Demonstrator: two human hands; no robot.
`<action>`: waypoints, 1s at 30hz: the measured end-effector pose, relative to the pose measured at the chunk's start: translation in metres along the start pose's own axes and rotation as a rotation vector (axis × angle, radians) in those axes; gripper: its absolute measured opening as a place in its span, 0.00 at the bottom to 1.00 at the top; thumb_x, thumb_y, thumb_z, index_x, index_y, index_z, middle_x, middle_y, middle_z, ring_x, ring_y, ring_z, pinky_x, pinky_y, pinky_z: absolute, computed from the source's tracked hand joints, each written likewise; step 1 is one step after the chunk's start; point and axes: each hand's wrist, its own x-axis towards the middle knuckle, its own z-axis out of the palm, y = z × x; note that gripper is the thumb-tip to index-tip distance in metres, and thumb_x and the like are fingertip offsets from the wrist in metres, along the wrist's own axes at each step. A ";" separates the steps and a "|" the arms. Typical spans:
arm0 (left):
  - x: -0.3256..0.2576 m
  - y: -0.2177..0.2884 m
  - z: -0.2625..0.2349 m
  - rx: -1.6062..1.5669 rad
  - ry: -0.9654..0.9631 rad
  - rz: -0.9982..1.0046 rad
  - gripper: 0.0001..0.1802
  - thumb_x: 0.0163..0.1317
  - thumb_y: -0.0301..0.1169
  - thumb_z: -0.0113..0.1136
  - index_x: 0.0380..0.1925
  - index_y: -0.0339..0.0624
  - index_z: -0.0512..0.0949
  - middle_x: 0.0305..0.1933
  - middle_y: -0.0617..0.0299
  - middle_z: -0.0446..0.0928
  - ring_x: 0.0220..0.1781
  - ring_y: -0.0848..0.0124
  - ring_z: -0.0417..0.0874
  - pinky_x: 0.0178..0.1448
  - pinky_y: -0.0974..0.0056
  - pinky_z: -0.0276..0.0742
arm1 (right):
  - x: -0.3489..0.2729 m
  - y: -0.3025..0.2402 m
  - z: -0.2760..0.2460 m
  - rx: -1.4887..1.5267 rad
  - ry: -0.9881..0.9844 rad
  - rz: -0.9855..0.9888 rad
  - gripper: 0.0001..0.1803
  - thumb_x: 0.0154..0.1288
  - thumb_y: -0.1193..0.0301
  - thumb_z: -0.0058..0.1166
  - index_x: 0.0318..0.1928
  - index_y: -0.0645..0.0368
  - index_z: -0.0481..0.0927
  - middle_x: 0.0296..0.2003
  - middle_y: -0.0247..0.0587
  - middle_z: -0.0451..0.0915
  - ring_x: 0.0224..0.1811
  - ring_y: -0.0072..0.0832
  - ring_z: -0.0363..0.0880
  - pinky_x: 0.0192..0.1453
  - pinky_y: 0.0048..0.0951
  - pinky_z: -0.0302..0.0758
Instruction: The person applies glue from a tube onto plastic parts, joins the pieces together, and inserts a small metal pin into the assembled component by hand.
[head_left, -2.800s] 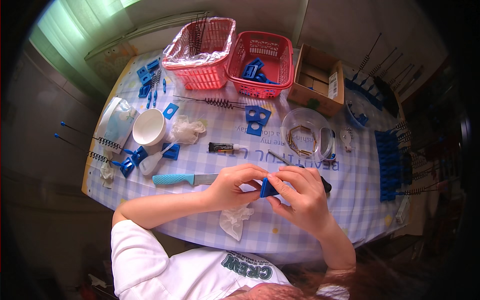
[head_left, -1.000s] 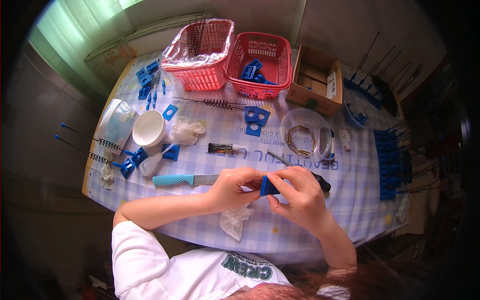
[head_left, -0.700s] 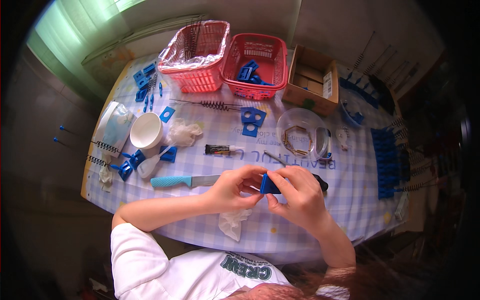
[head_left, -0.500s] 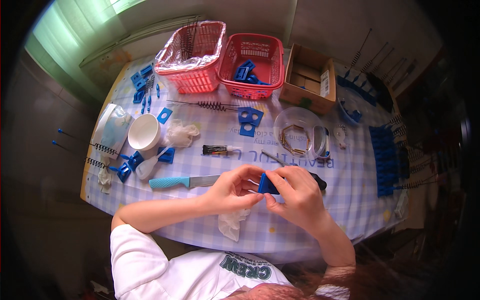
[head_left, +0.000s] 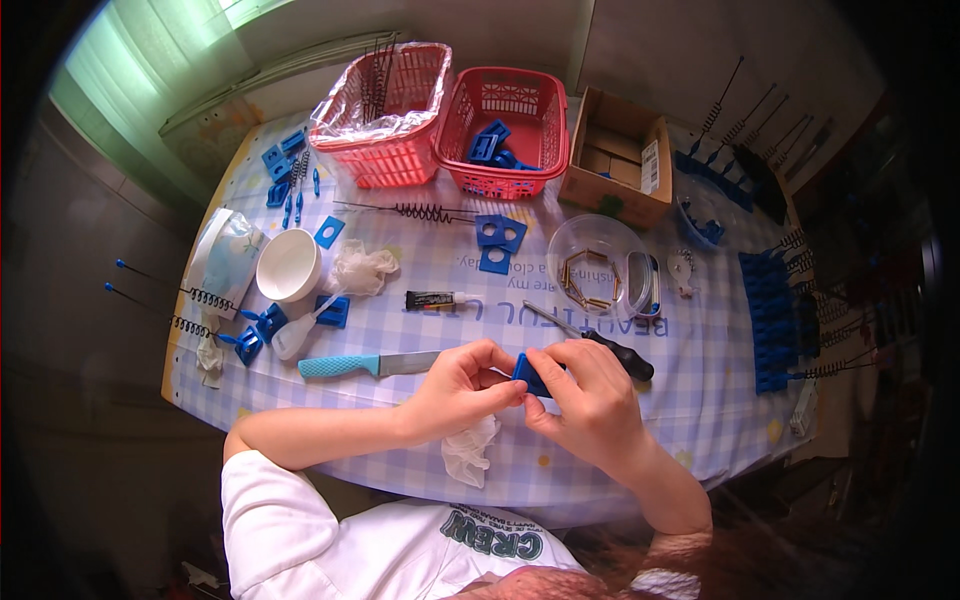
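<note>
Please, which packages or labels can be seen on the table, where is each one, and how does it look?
Cardboard box: far side, right of the red baskets; brown, open, white label on its side.
Small tube: table middle, lying flat; dark with white end.
Plastic packet: left edge, beside the white bowl; clear, pale print.

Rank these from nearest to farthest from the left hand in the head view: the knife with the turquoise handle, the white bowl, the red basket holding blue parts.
1. Knife with the turquoise handle, just left of the left hand.
2. White bowl, farther up and left.
3. Red basket, at the table's far edge.
</note>
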 end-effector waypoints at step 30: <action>-0.001 0.006 -0.001 -0.074 0.049 0.048 0.06 0.54 0.22 0.55 0.32 0.32 0.70 0.34 0.58 0.75 0.34 0.75 0.78 0.40 0.72 0.76 | -0.002 0.017 -0.016 0.672 -0.144 0.563 0.16 0.48 0.77 0.55 0.41 0.65 0.73 0.32 0.40 0.75 0.31 0.23 0.76 0.34 0.21 0.75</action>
